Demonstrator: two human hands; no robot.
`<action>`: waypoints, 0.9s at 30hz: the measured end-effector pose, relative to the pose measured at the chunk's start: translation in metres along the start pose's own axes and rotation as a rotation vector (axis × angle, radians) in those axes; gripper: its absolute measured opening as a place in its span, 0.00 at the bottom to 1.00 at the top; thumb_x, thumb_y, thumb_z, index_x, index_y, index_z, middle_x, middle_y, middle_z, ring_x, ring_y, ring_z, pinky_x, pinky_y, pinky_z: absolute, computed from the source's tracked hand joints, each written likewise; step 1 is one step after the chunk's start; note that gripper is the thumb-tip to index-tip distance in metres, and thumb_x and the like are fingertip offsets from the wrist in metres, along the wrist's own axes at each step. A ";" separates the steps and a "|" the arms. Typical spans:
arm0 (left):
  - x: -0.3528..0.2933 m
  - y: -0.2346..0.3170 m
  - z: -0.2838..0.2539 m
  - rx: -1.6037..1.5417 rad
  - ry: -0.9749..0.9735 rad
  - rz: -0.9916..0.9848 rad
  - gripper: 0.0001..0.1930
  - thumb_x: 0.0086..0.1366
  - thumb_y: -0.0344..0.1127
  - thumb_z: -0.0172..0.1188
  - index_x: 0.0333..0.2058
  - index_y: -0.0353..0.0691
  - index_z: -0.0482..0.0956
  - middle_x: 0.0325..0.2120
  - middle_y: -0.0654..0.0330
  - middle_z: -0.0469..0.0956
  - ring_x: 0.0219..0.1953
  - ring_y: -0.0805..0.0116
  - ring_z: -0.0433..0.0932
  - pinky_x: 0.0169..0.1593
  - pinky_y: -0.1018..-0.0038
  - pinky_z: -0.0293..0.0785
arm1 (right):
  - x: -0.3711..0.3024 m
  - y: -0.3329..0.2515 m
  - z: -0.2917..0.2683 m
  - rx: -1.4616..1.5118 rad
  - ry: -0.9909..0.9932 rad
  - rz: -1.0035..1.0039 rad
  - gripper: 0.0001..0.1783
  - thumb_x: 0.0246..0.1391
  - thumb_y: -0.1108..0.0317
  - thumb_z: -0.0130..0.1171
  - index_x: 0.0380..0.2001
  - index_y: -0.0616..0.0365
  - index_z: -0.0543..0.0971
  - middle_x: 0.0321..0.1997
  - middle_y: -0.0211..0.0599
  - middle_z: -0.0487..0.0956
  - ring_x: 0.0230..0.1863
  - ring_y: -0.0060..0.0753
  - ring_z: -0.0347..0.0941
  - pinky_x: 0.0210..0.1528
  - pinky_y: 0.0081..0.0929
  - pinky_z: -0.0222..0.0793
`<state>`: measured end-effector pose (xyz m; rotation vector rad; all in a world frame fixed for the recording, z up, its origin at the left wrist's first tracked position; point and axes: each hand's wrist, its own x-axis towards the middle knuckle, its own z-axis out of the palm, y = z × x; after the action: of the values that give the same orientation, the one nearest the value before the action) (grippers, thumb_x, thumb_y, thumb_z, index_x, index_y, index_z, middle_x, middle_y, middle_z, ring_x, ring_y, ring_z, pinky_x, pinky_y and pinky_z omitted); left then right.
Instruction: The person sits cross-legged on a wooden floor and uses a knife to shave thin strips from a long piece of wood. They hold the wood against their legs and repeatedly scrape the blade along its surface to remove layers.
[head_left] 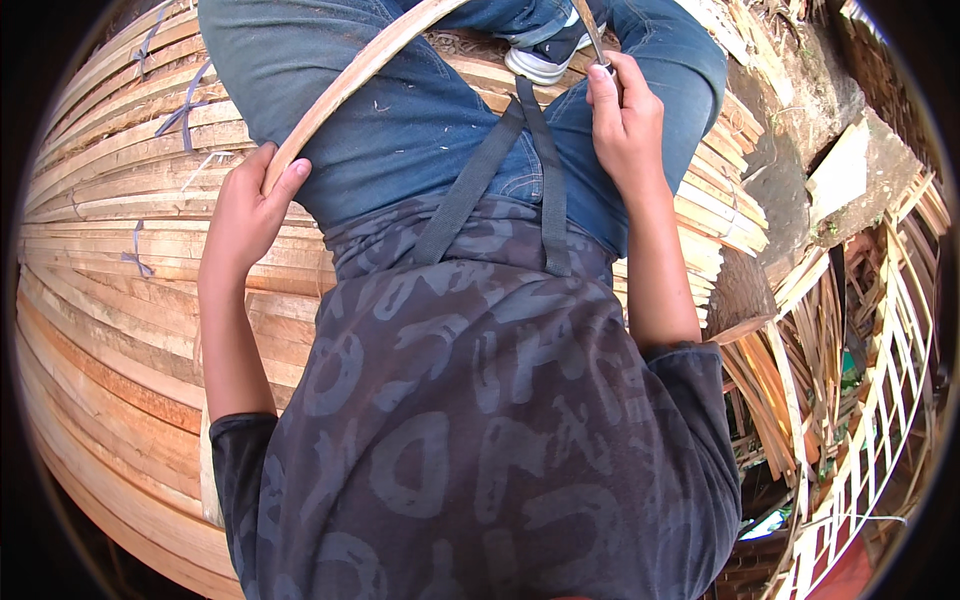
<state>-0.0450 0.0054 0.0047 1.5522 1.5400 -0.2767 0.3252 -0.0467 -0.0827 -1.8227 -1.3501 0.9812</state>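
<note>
My left hand is closed around the lower end of a long, pale wooden strip, with the thumb lying along it. The strip slants up to the right over my thigh and leaves the picture at the top edge. In my right hand, above the other knee, is a knife with a narrow blade pointing up and away from me. Most of its handle is hidden by my fingers. Where the blade tip ends cannot be seen at the top edge.
I sit on stacked wooden strips, some bundled with blue ties. Dark straps hang over my lap, and a shoe shows between my legs. On the right are a stone block, loose slats and a wooden lattice.
</note>
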 end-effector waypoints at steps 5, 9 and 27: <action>0.010 -0.002 -0.011 -0.042 -0.098 -0.040 0.29 0.67 0.55 0.58 0.25 0.29 0.70 0.15 0.53 0.64 0.20 0.66 0.62 0.28 0.65 0.63 | 0.006 -0.013 0.003 -0.032 0.022 -0.041 0.12 0.61 0.63 0.61 0.39 0.61 0.77 0.18 0.44 0.75 0.21 0.44 0.76 0.26 0.33 0.68; 0.013 0.004 -0.011 0.005 -0.081 -0.030 0.29 0.67 0.56 0.58 0.24 0.29 0.70 0.14 0.53 0.64 0.20 0.67 0.62 0.27 0.65 0.63 | 0.013 -0.029 -0.001 -0.251 0.040 -0.099 0.13 0.59 0.58 0.63 0.36 0.58 0.79 0.19 0.43 0.78 0.23 0.50 0.77 0.25 0.37 0.69; 0.013 0.011 -0.007 0.066 -0.027 0.018 0.31 0.67 0.58 0.56 0.22 0.29 0.71 0.13 0.53 0.64 0.18 0.65 0.63 0.25 0.64 0.62 | 0.031 -0.002 -0.039 -0.662 0.159 -0.140 0.15 0.60 0.52 0.61 0.38 0.53 0.81 0.23 0.41 0.80 0.26 0.51 0.78 0.28 0.37 0.72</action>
<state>-0.0360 0.0214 0.0042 1.6059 1.5093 -0.3398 0.3637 -0.0188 -0.0677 -2.1715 -1.8074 0.3115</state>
